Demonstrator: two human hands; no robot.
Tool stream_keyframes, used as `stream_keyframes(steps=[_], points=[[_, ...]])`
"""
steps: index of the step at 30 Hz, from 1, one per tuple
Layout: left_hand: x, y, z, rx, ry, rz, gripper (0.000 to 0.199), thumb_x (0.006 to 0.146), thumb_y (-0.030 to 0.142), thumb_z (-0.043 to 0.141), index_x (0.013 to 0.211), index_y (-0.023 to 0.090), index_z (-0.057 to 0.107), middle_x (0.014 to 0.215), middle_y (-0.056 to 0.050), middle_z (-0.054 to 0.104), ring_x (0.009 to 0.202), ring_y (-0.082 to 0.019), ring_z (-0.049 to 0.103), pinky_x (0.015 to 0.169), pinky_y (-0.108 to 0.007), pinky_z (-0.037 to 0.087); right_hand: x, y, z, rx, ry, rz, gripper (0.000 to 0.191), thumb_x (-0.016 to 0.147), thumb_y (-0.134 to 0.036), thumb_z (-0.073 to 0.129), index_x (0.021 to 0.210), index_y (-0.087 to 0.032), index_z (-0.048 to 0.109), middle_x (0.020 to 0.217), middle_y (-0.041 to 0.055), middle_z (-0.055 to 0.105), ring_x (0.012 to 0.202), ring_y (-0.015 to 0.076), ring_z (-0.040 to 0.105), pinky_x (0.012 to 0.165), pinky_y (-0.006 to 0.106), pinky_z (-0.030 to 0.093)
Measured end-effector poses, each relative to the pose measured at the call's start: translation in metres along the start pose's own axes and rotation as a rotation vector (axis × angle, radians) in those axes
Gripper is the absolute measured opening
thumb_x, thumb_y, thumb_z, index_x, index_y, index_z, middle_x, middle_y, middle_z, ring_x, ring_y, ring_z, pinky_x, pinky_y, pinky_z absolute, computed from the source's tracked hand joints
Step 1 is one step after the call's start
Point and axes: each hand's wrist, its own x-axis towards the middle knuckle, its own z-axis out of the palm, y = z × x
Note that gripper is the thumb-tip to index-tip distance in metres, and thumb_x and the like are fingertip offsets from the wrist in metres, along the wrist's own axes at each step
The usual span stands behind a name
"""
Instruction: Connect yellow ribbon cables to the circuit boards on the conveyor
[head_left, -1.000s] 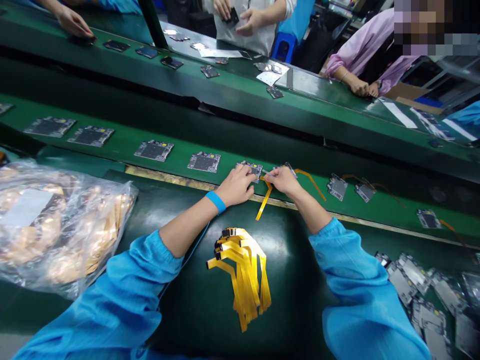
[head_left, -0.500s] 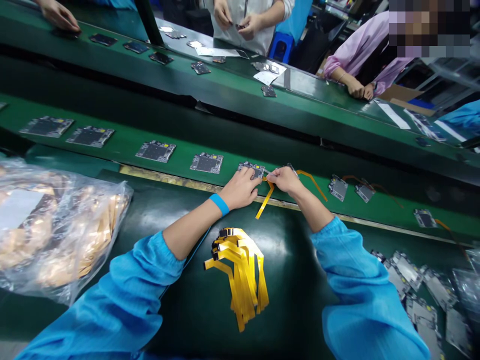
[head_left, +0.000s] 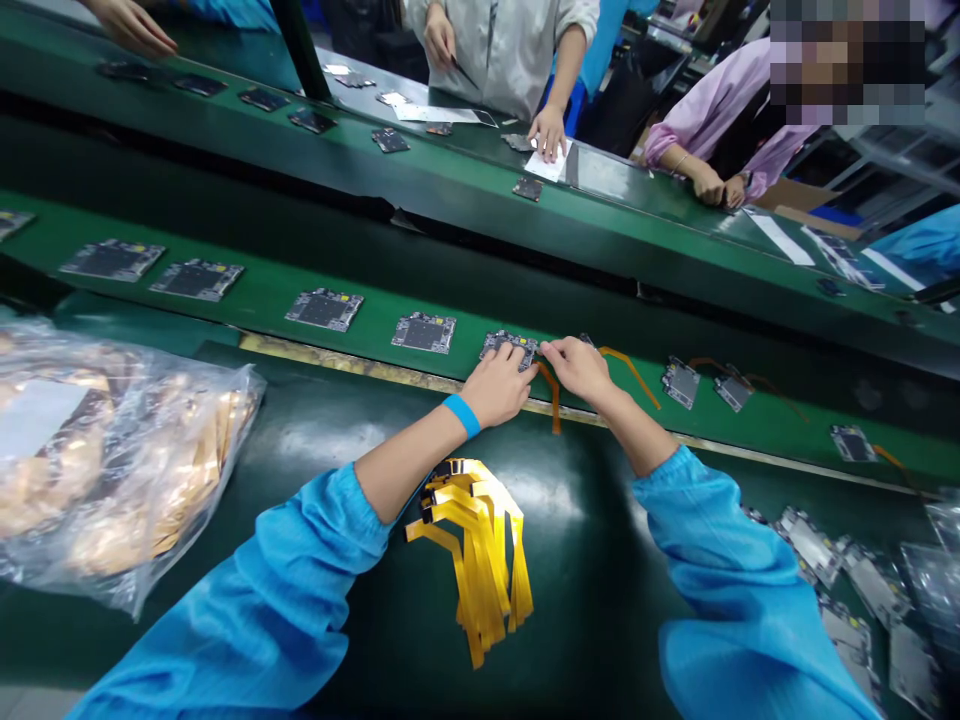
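Observation:
My left hand (head_left: 499,388) rests with its fingers on a circuit board (head_left: 510,342), gripping it at the near edge of the green belt. An orange flex cable (head_left: 553,400) comes from the board's right side, beside my left fingertips, and hangs over the belt's edge. My right hand (head_left: 579,368) is closed in a pinch at the board's right corner, just above the cable. Its fingertips hide what they hold. Nearer me, a fanned pile of yellow flex cables (head_left: 480,560) with dark connector ends lies on the dark green table.
More boards (head_left: 424,332) lie along the belt (head_left: 465,315) to the left; boards with cables (head_left: 681,382) lie to the right. A plastic bag of cables (head_left: 127,450) sits at left, stacked boards (head_left: 847,570) at right. Co-workers sit across a second line (head_left: 450,165).
The belt boards have shifted slightly right, and both hands have followed with the held board. The hanging cable has swung from slanting left to nearly straight down. A co-worker's hand has lowered to the far table.

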Motion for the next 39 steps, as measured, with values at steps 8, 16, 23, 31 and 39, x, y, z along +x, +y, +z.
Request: stream_keyframes(steps=[8,16,23,31,39], points=[[0.004,0.007,-0.003,0.024,-0.024,0.037,0.035,0.098,0.032,0.049,0.127,0.018,0.064,0.115,-0.018,0.058,0.114,-0.035,0.049,0.091,-0.046,0.043,-0.001,0.010,0.001,-0.068,-0.081,-0.038,0.021,0.100,-0.039,0.057,0.099,-0.025,0.072,0.092,0.0021,0.077,0.084,0.0194,0.067,0.065,0.027,0.035],[-0.016,-0.015,-0.001,-0.248,0.111,0.125,0.031,0.100,0.022,0.043,0.118,0.017,0.068,0.116,-0.013,0.063,0.112,-0.027,0.054,0.099,-0.041,0.046,-0.017,0.015,-0.005,-0.057,-0.057,-0.146,0.018,0.099,-0.037,0.059,0.097,-0.025,0.072,0.096,0.0025,0.077,0.087,0.0199,0.068,0.069,0.027,0.038],[-0.028,-0.025,-0.002,-0.419,0.305,-0.041,0.030,0.101,0.023,0.040,0.097,0.017,0.070,0.098,-0.010,0.066,0.095,-0.023,0.055,0.089,-0.040,0.049,-0.027,0.028,-0.008,-0.187,0.148,0.019,0.022,0.101,-0.036,0.054,0.102,-0.022,0.071,0.108,0.0083,0.074,0.090,0.0233,0.068,0.069,0.030,0.040],[-0.026,-0.026,0.001,-0.466,0.328,-0.129,0.030,0.101,0.022,0.040,0.085,0.019,0.066,0.088,-0.007,0.065,0.087,-0.021,0.057,0.089,-0.038,0.047,-0.071,0.016,0.003,0.098,-0.006,-0.133,0.024,0.099,-0.043,0.056,0.095,-0.023,0.068,0.091,0.0057,0.072,0.079,0.0208,0.064,0.069,0.031,0.043],[-0.027,-0.026,0.001,-0.472,0.340,-0.164,0.029,0.100,0.022,0.041,0.084,0.020,0.065,0.086,-0.006,0.064,0.088,-0.021,0.057,0.088,-0.036,0.047,-0.133,-0.047,0.026,0.272,-0.362,-0.477,0.027,0.084,-0.042,0.081,0.104,-0.025,0.073,0.098,0.0030,0.073,0.085,0.0184,0.068,0.070,0.027,0.043]])
